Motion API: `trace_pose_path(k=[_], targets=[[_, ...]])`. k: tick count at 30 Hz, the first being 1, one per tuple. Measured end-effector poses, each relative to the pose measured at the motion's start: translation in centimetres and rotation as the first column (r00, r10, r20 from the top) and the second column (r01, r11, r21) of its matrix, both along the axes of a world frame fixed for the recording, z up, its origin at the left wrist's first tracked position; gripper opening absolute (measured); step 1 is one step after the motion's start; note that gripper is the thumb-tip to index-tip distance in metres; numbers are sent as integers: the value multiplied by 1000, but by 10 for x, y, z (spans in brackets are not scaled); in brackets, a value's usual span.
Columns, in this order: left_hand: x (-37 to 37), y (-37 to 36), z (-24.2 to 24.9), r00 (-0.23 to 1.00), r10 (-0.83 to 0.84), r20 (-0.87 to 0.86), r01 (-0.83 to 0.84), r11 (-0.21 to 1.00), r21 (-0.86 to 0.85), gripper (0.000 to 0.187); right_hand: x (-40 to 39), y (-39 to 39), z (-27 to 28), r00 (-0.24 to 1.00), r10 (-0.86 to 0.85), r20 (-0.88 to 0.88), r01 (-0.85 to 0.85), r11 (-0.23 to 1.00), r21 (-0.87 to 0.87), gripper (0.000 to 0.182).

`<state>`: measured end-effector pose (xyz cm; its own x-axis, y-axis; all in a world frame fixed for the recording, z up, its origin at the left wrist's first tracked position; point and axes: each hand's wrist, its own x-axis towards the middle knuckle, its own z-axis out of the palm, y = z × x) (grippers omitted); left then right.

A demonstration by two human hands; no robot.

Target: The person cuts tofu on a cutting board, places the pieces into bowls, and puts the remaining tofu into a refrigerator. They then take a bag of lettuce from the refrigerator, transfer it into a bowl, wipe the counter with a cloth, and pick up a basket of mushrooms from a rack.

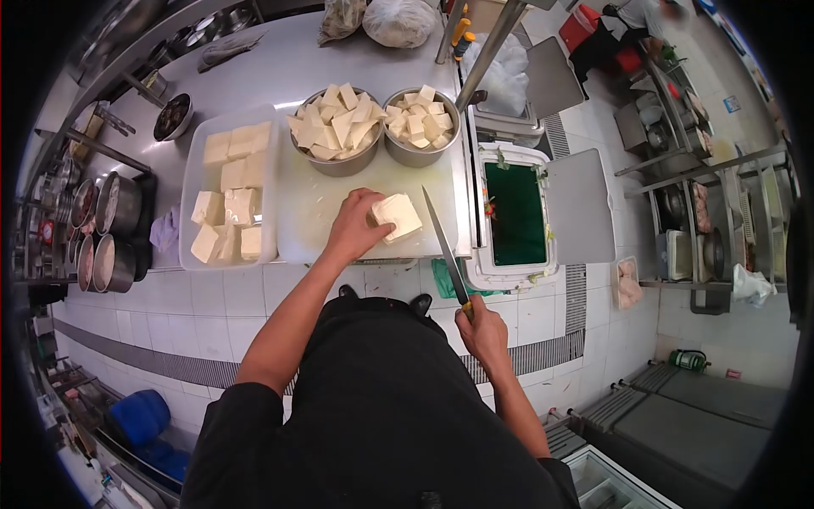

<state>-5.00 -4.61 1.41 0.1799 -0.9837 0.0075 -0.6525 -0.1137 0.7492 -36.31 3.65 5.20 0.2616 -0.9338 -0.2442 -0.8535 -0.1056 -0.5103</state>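
Note:
My left hand (354,227) grips the side of a pale tofu block (398,215) that rests on the white cutting board (318,212). Wrapped round the handle of a long kitchen knife (443,242) is my right hand (483,331), with the blade pointing up and away, just right of the block. Behind the board's working area stand two round metal pots, a larger pot (343,163) and a smaller pot (421,154), both heaped with cut tofu pieces. To the left, a white plastic tub (197,174) holds several whole tofu blocks.
A white bin with a green inside (517,212) stands open at the right of the counter. Metal shelf posts (500,51) rise close behind it. A bowl (173,117) and a purple cloth (165,231) lie left of the tub. Bags (398,21) sit at the back.

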Motion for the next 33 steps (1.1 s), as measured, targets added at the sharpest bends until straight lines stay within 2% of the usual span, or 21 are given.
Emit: trace_pose_path(k=[1, 4, 25, 29, 32, 33], targets=[[-1, 2, -1, 995, -93, 33, 95, 995, -40, 59, 1, 0, 8, 1000, -8, -2, 8, 1000, 22, 26], [-4, 1, -6, 987, -146, 69, 152, 985, -80, 58, 1, -2, 24, 997, 81, -15, -81, 996, 30, 27], [-9, -4, -10, 985, -160, 66, 163, 985, -47, 56, 12, -21, 52, 973, 216, -87, -213, 976, 38, 24], [-8, -6, -12, 981, -180, 68, 184, 981, -59, 57, 26, -32, 39, 964, 238, -115, -235, 971, 35, 24], [-9, -5, -9, 979, -199, 38, 201, 977, -68, 61, 34, -35, -2, 970, 233, -77, -230, 972, 46, 25], [-11, -5, -11, 974, -199, 110, 207, 976, -68, 64, 36, -33, -15, 972, 217, -93, -211, 975, 62, 25]])
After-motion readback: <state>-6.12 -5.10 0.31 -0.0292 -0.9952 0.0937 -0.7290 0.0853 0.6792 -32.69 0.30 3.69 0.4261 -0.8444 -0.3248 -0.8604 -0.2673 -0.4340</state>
